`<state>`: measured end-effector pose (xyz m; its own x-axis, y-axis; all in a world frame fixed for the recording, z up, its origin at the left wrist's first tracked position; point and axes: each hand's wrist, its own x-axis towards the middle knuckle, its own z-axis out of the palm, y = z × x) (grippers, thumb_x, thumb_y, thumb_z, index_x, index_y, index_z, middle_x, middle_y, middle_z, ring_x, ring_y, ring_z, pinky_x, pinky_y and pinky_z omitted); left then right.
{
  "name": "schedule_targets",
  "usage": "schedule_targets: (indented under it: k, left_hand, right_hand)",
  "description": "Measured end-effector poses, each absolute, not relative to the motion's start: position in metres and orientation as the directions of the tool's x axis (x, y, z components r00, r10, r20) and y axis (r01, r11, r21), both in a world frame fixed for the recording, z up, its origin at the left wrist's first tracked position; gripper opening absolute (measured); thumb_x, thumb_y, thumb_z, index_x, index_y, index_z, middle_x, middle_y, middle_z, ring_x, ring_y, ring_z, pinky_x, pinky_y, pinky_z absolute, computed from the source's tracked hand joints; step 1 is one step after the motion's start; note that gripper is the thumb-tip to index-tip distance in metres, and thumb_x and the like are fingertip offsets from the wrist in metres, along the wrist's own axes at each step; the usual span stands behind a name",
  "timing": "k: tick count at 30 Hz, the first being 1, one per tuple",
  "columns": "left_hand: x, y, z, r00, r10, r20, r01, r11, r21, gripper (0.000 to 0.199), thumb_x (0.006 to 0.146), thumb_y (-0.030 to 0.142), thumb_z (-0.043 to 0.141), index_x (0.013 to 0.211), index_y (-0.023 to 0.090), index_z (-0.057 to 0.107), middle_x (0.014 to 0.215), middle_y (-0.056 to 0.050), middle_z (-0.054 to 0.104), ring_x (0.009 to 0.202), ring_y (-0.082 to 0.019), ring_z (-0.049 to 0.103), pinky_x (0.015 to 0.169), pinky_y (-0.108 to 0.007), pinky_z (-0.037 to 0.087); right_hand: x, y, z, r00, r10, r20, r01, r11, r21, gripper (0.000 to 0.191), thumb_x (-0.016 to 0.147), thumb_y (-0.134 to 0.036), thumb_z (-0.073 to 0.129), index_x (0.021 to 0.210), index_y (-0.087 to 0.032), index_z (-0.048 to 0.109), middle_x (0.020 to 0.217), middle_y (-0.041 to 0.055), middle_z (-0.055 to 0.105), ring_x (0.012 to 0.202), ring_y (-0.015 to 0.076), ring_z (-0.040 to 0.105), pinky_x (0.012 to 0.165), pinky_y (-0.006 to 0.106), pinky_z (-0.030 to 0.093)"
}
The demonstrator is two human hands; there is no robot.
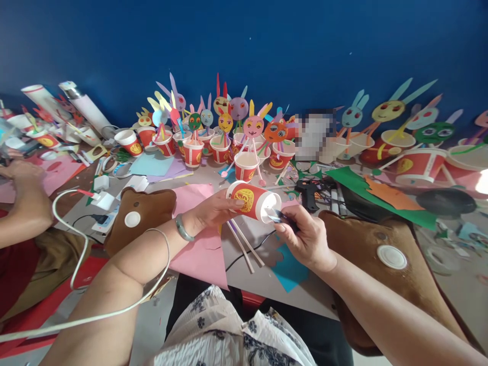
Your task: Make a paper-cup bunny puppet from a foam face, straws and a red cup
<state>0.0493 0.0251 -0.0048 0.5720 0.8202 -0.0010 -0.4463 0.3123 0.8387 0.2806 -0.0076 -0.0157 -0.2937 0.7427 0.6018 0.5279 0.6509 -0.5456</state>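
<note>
My left hand (215, 207) is wrapped round a red paper cup (246, 200) with a yellow emblem, held on its side above the table. The cup's white round end faces right. In my right hand (308, 239) is a dark-handled pair of scissors (281, 217), its metal tips at that white end. How deep the tips reach is hard to make out. Two pale thin sticks (244, 246) lie below the cup. Just behind it stands an upright cup (246, 166) bearing a pink paper rabbit face (254, 127).
More cups with paper animal faces line the blue wall. A black glue gun (308, 193) lies right of centre. Brown cushions (143, 218) flank my arms. Pink paper (198, 259) and blue paper (287, 267) lie in front. A white cable crosses my left arm. Another person's arm (25, 193) is at left.
</note>
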Motion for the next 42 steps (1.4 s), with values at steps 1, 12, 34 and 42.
schedule_targets:
  k: [1,12,34,42]
  left_hand:
    - [0.049,0.025,-0.005,0.574,0.819,-0.004,-0.447,0.317,0.837,0.045,0.068,0.031,0.085,0.108,0.014,0.071,0.104,-0.012,0.075,0.099,-0.027,0.071,0.089,-0.036,0.053]
    - [0.051,0.024,-0.005,0.554,0.830,-0.058,-0.468,0.369,0.803,0.049,0.066,0.027,0.086,0.111,0.013,0.071,0.105,-0.011,0.074,0.095,-0.023,0.069,0.087,-0.033,0.053]
    - [0.056,0.022,-0.005,0.565,0.824,-0.042,-0.449,0.350,0.823,0.044,0.068,0.033,0.083,0.105,0.013,0.070,0.106,-0.012,0.074,0.109,-0.030,0.067,0.093,-0.038,0.051]
    - [0.057,0.022,-0.004,0.549,0.834,-0.052,-0.446,0.344,0.826,0.048,0.066,0.033,0.083,0.107,0.012,0.070,0.105,-0.013,0.073,0.108,-0.030,0.067,0.093,-0.039,0.050]
  right_hand:
    - [0.281,-0.008,-0.016,-0.292,0.747,0.597,0.535,0.645,-0.546,0.034,0.094,-0.052,0.051,0.085,-0.020,0.057,0.055,-0.0020,0.055,0.045,0.0101,0.047,0.046,0.021,0.038]
    - [0.282,-0.006,-0.013,-0.336,0.731,0.593,0.562,0.661,-0.497,0.030,0.097,-0.045,0.051,0.092,-0.017,0.062,0.058,-0.0004,0.058,0.046,0.0101,0.049,0.048,0.021,0.039]
    - [0.280,-0.012,0.001,-0.367,0.829,0.421,0.536,0.559,-0.632,0.036,0.098,-0.046,0.047,0.074,-0.020,0.054,0.049,-0.0043,0.048,0.042,0.0078,0.041,0.044,0.020,0.032]
    - [0.280,-0.012,0.000,-0.352,0.809,0.471,0.521,0.587,-0.620,0.032,0.096,-0.043,0.052,0.076,-0.019,0.059,0.050,-0.0054,0.046,0.043,0.0072,0.036,0.045,0.019,0.032]
